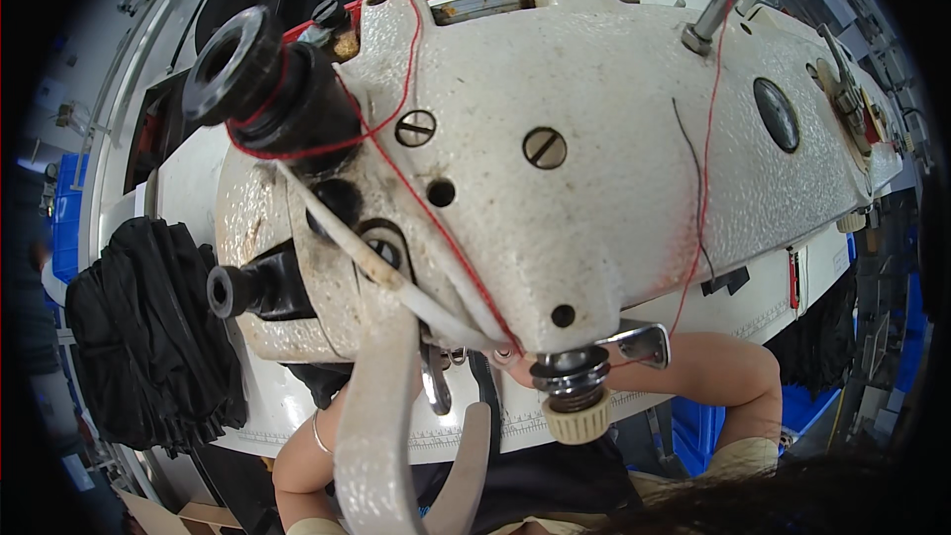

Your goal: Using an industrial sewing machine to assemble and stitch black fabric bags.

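A white sewing machine head [634, 188] fills the middle of the view and hides most of both hands. My left forearm [302, 461], with a thin bracelet at the wrist, reaches up behind it; the left hand is out of sight. From the right comes my right forearm [708, 367], bent inward. Only a small patch of skin shows by the tension knob [577, 421], and its fingers cannot be made out. Red thread [443, 223] runs from a black spool holder [297, 114] across the machine. Some black cloth [322, 381] shows beside my left wrist.
A heap of black cloth [154, 337] lies left of the machine, and more black cloth [812, 332] hangs at the right. A blue bin [693, 431] stands below the table's right side. A curved white bar [371, 416] juts toward me.
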Tool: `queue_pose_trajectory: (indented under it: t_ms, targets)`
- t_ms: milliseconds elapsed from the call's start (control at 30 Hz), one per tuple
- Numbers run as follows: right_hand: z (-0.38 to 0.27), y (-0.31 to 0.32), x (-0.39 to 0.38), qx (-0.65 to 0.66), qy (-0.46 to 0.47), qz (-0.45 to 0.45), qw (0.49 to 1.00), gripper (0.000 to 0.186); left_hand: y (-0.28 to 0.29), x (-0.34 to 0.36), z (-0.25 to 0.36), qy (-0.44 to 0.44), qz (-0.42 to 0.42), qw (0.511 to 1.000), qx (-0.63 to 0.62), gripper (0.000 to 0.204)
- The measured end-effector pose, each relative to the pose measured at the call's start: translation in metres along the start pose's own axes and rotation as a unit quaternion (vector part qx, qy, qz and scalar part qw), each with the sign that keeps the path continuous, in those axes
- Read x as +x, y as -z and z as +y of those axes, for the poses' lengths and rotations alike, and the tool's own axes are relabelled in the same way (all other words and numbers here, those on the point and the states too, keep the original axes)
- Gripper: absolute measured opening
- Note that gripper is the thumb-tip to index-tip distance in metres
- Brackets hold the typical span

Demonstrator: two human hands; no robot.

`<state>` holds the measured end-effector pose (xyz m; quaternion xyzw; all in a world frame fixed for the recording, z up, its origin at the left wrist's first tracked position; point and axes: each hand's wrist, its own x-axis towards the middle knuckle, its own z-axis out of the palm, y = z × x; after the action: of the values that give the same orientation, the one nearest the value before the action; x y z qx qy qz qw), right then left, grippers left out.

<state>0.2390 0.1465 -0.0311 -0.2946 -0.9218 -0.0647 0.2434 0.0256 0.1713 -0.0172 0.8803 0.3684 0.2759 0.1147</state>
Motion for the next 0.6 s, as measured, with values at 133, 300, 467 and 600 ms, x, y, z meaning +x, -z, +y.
queue_pose_trajectory:
  t_ms: [133,300,467,600]
  targets:
    - [0.002,0.006,0.002,0.017,0.015,-0.014,1.000,0.017,0.002,0.001,0.001,0.000,-0.008,1.000,-0.004,0.021]
    - [0.001,0.001,0.000,-0.003,0.002,-0.014,1.000,0.017,0.002,0.004,0.000,-0.008,-0.015,1.000,0.012,0.025]
    - [0.003,0.003,0.001,-0.016,-0.002,-0.013,1.000,0.015,0.014,0.015,0.003,-0.016,-0.073,0.997,0.001,0.024]
    - [-0.010,-0.010,-0.003,-0.051,-0.033,-0.011,0.998,0.011,0.009,-0.023,0.008,-0.027,-0.148,0.966,0.210,0.019]
